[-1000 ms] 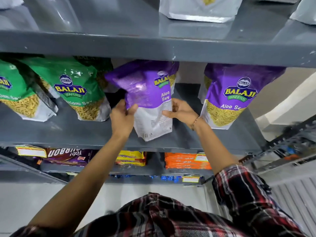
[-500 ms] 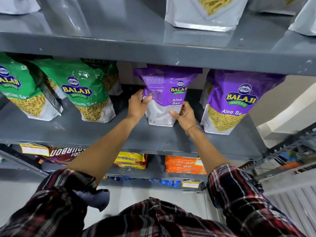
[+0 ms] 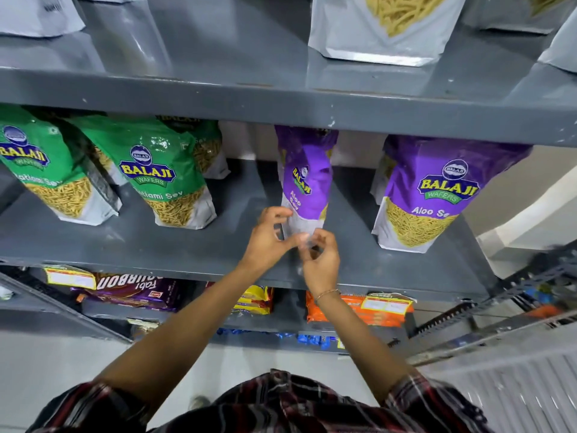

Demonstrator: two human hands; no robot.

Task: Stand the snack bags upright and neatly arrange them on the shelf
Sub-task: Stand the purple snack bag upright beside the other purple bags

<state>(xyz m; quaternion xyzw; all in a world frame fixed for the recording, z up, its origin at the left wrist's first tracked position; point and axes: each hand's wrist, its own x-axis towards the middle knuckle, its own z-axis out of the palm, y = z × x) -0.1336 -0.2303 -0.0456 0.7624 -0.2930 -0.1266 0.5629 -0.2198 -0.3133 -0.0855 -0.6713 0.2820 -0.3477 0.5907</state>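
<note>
A purple Aloo Sev snack bag [image 3: 307, 179] stands upright in the middle of the grey shelf [image 3: 218, 245], turned with its narrow side toward me. My left hand [image 3: 267, 240] curls around its lower left corner. My right hand [image 3: 323, 260] pinches its silver bottom edge from the front. A second purple bag [image 3: 431, 195] stands upright to the right, facing forward. Green Ratlami Sev bags [image 3: 162, 176] stand to the left, with another green bag [image 3: 37, 170] at the far left and more behind them.
The upper shelf's edge [image 3: 249, 98] hangs just above the bag tops, and it carries white bags [image 3: 384, 29]. Below are Bourbon biscuit packs [image 3: 131, 289], yellow packs [image 3: 256, 300] and orange packs [image 3: 359, 307]. A metal rack [image 3: 499, 307] juts out at the right.
The purple bag went from tilted in my hands to standing on the shelf, then turned edge-on. Both hands slid down from its sides to its bottom edge.
</note>
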